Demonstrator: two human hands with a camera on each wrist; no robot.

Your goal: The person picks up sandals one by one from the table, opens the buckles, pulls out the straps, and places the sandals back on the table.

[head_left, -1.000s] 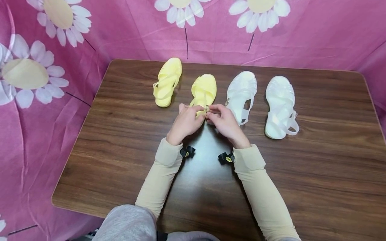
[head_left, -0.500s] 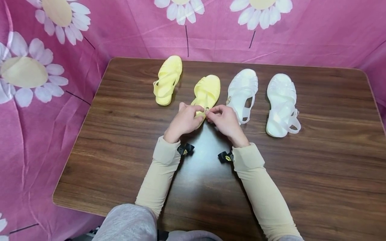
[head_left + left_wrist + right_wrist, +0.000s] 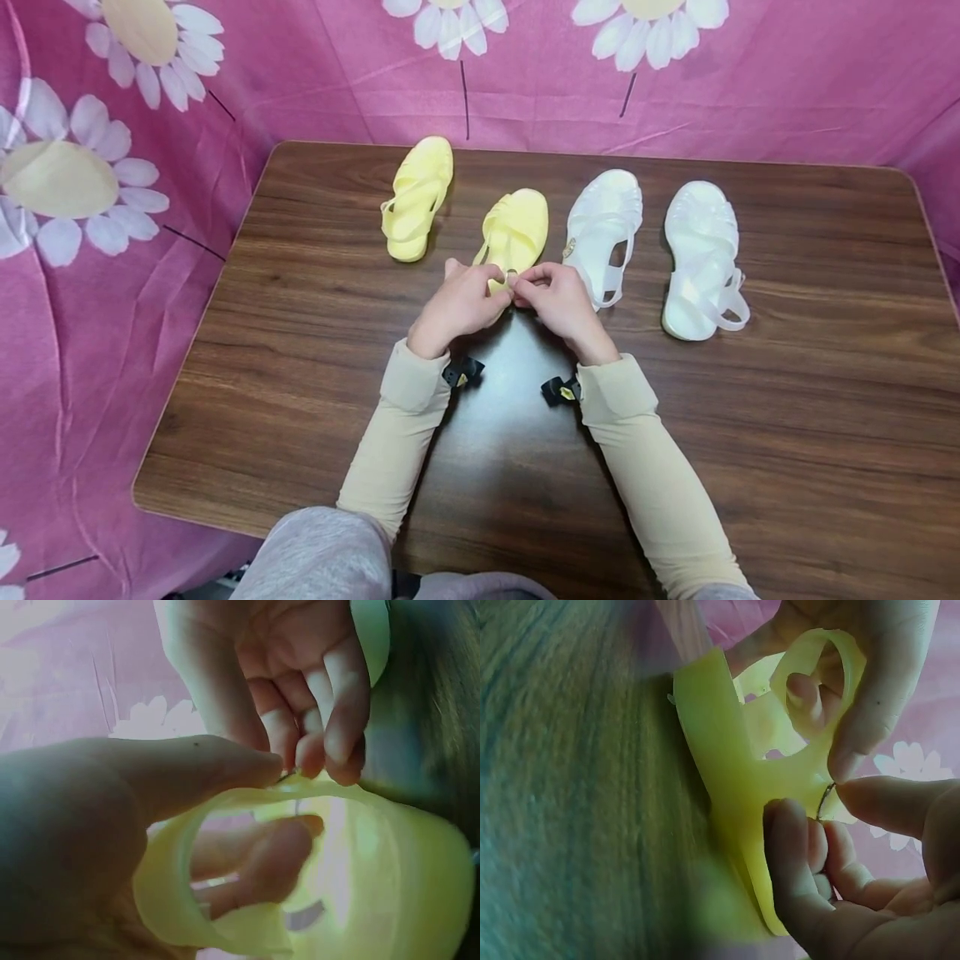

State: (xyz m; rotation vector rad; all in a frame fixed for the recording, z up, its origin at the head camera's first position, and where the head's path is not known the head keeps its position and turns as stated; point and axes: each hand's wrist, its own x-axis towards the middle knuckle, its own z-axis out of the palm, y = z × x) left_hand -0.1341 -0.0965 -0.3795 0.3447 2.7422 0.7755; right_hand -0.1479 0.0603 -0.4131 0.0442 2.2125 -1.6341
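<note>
Both hands meet at the heel end of a yellow sandal [image 3: 519, 218] near the middle of the table. My left hand [image 3: 459, 302] grips its strap [image 3: 169, 900], thumb on the outer side and fingers reaching through the loop. With thumb and fingers, my right hand [image 3: 561, 307] pinches the strap end beside a small metal buckle [image 3: 825, 801]. Fingertips partly cover that buckle, so how far the strap runs through it cannot be seen. In the left wrist view, the right fingers [image 3: 346, 720] touch the strap's upper edge close to the left thumb.
Another yellow sandal [image 3: 417, 200] lies to the left, farther back. Two white sandals lie on the right, the nearer white sandal [image 3: 604, 237] close to my right hand and the other white sandal [image 3: 700, 258] beyond it. Pink flowered cloth [image 3: 330, 75] hangs behind the wooden table [image 3: 262, 400].
The held sandal's toe has swung slightly to the right. The buckle has shifted a little left between the fingers and shows less. The other sandals stay in place.
</note>
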